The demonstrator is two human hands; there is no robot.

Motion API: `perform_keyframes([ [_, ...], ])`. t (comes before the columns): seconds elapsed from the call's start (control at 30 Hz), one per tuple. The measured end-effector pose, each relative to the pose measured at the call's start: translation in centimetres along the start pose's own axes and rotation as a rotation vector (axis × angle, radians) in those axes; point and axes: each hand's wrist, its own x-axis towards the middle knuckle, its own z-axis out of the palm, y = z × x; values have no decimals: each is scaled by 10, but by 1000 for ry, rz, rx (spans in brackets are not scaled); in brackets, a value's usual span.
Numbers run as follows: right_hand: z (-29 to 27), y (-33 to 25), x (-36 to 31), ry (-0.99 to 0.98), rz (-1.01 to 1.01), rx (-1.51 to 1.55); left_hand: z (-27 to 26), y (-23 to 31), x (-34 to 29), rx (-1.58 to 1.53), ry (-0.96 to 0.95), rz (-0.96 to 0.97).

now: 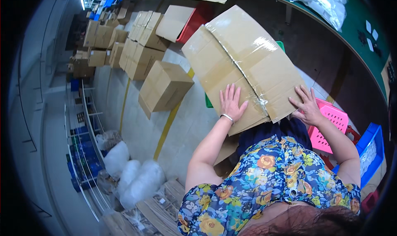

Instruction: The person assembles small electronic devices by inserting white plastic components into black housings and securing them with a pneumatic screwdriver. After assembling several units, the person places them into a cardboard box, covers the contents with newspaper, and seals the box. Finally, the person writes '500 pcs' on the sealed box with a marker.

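Two open palms, your left hand (231,103) and right hand (307,105), press flat on the already-taped cardboard box (244,62) at twelve o'clock, gripping nothing; only moving it appears left.

Both forearms reach forward, left hand (231,103) and right hand (308,107) pressed flat, fingers spread, no grip closed.

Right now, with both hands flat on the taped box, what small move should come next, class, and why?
Probably slide the left hand along the tape seam to press it down. Both hands lie flat on the box, the right hand at its near corner steadying it, and the tape looks wrinkled near the near edge, so smoothing it seems the likely next step.
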Motion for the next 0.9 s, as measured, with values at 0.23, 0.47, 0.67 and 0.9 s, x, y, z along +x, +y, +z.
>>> perform_keyframes([
  [0.23,2,1,-1,-44,15,-98,0,80,19,-103,-26,-91],
  [0.47,-69,76,100,191,-89,293,13,93,21,83,-193,-126],
  [0.67,-195,238,292,697,197,186,9,87,10,69,-244,-137],
  [0.9,-226,348,424,262,568,-163,9,83,1,40,-186,-145],
])
